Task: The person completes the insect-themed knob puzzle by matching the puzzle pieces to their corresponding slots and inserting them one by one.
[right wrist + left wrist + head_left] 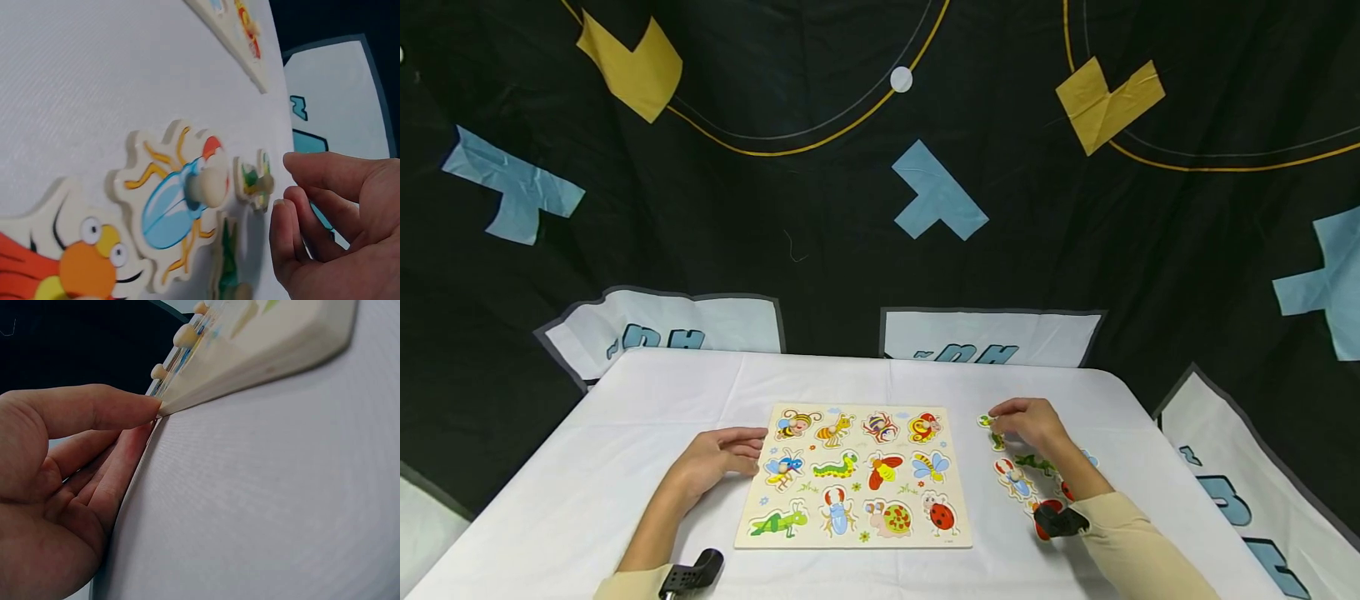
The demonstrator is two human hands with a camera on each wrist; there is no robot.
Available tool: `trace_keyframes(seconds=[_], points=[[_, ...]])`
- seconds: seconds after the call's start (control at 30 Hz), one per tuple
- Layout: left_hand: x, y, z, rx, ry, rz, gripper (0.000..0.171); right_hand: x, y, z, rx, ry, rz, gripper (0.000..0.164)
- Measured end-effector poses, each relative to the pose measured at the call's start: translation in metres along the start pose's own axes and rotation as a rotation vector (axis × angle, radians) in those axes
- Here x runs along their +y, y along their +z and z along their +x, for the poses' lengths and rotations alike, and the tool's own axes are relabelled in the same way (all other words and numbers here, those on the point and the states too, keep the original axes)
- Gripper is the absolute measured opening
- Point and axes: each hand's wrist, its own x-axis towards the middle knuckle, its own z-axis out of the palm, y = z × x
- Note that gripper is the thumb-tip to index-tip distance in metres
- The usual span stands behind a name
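My left hand (711,462) is at the left edge of a wooden insect puzzle board (805,543), its fingertips touching the rim. In the left wrist view the index finger (100,411) reaches out straight to the board's edge (275,375), and wooden knobs (185,336) stand up from it. To the right of the board my right hand (1030,422) hovers over a small green caterpillar-like piece (997,440). In the right wrist view its fingers (331,172) are apart with nothing between them, close beside that knobbed piece (253,181).
Loose pieces lie nearer to me under the right forearm: a blue beetle (1013,479), a green grasshopper (1036,463), a red-winged bug (87,275) and a ladybug (1065,490). A white cloth (820,379) covers the table; a dark curtain (820,250) hangs behind.
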Motion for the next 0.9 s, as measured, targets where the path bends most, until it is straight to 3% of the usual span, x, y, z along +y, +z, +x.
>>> trace_keyframes(seconds=[0.5,0.9], points=[[0.0,0.001,0.001,0.013,-0.029,0.001,0.063,0.012,0.004,0.003,-0.005,0.09,-0.013,0.024],[0.001,0.002,0.0,0.009,-0.008,-0.005,0.062,0.016,0.004,0.005,-0.045,0.087,-0.038,0.021]])
